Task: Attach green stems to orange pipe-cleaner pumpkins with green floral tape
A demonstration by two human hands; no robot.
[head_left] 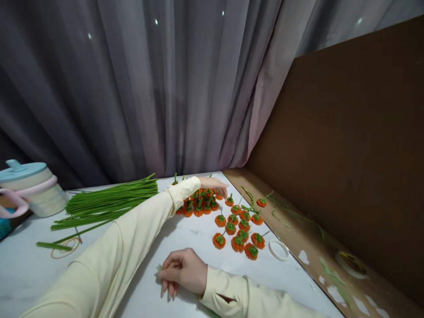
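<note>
My left hand (pixel 215 185) reaches across to the far edge of the table, its fingers stretched out over a cluster of small orange fuzzy persimmons (pixel 198 210) with green tops and stems. Nothing shows in those fingers. Nearer to me, my right hand (pixel 186 270) rests low over the white tabletop, thumb and fingers pinched on a small pale green piece (pixel 159 268), mostly hidden by the fingertips. More loose orange persimmons (pixel 237 243) lie between the hands and the right edge. Part of a green strip (pixel 211 312) pokes out below my right wrist.
A bundle of green pipe cleaners (pixel 109 198) lies back left, with a rubber band (pixel 66 249) before it. A lidded cup (pixel 43 194) stands far left. At right are a white ring (pixel 278 250), a tape roll (pixel 351 265), scraps and a brown cardboard wall (pixel 347 132).
</note>
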